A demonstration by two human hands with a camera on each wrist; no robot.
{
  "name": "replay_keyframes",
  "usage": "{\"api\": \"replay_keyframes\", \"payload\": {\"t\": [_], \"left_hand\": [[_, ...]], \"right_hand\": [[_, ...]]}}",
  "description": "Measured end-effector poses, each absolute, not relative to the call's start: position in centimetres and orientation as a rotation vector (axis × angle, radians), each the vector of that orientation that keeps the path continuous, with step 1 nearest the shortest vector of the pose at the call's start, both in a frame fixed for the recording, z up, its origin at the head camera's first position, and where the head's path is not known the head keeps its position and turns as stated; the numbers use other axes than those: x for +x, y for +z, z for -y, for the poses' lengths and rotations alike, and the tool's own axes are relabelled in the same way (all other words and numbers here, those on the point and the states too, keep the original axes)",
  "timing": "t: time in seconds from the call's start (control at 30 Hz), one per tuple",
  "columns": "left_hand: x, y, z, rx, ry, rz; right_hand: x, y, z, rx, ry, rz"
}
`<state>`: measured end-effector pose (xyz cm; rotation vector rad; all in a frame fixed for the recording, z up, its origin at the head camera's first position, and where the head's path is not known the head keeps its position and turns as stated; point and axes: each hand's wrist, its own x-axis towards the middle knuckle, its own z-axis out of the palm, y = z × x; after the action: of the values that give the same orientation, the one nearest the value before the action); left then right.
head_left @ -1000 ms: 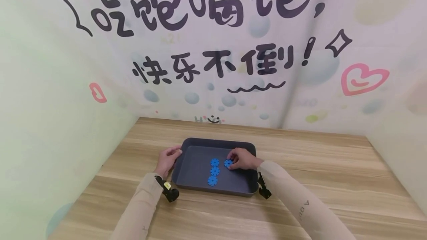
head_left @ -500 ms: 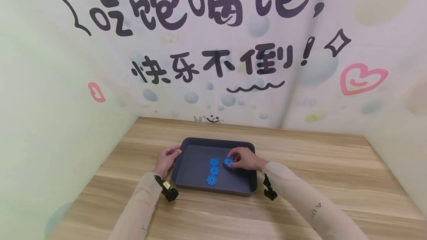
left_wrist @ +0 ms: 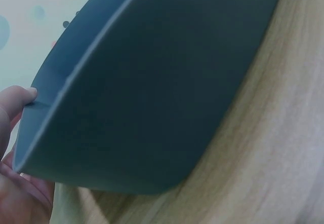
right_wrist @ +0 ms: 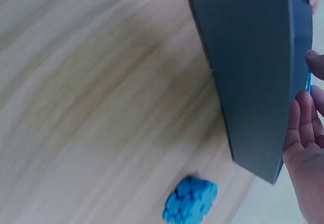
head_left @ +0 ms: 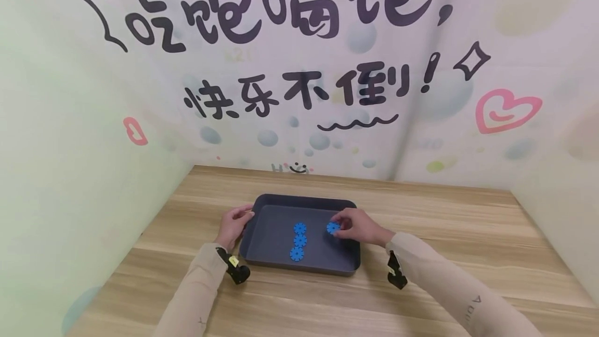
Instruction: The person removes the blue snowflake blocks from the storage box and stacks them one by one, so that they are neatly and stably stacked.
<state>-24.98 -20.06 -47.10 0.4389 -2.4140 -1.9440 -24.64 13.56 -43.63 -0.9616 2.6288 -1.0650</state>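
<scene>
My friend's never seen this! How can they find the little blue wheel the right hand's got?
On the wooden table, find the dark tray. Toward its right end, look for the right hand. The blue wheel is the one pinched in its fingers, while the three matching wheels lie in a line to its left, with no hand on them.

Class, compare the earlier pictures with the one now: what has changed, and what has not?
The right hand has moved rightward, taking the blue disc it holds nearer the right side of the tray. Nothing was newly grasped or released. The line of three blue discs and the left hand on the tray's left edge stayed put.
</scene>
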Motion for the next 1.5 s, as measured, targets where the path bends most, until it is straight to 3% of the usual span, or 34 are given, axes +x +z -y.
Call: {"api": "replay_keyframes", "payload": {"t": [0.5, 1.5], "left_hand": [[-24.9, -47.0, 20.1, 0.453, -1.934, 2.418], [-24.7, -47.0, 19.9, 0.382, -1.899, 2.414]], "right_hand": [[-24.6, -42.1, -18.2, -0.816, -1.169, -2.753], [-23.4, -46.7, -22.4, -0.456, -1.246, -2.798]]}}
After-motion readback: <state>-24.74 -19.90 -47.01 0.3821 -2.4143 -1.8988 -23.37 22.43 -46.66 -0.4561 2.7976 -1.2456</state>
